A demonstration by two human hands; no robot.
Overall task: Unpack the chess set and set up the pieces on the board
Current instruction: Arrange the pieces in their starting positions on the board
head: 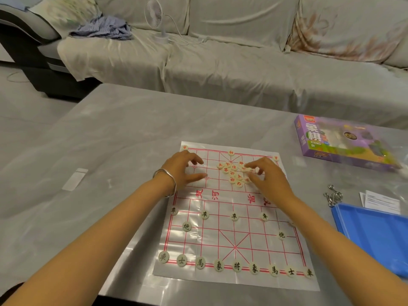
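Now the heap of red pieces [234, 174] lies on the far half of the board [220, 235], between the hands. It touches the right hand [268, 181], whose fingers [251, 166] curl onto a piece at the heap's right edge; whether they truly pinch it I cannot tell. The left hand [183, 170] hovers loosely curled, empty. Several characters are blurred.

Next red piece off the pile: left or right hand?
Right. The right hand has fingers on the right edge of the pile of red pieces; the left hand hovers over bare board squares, apart from it.
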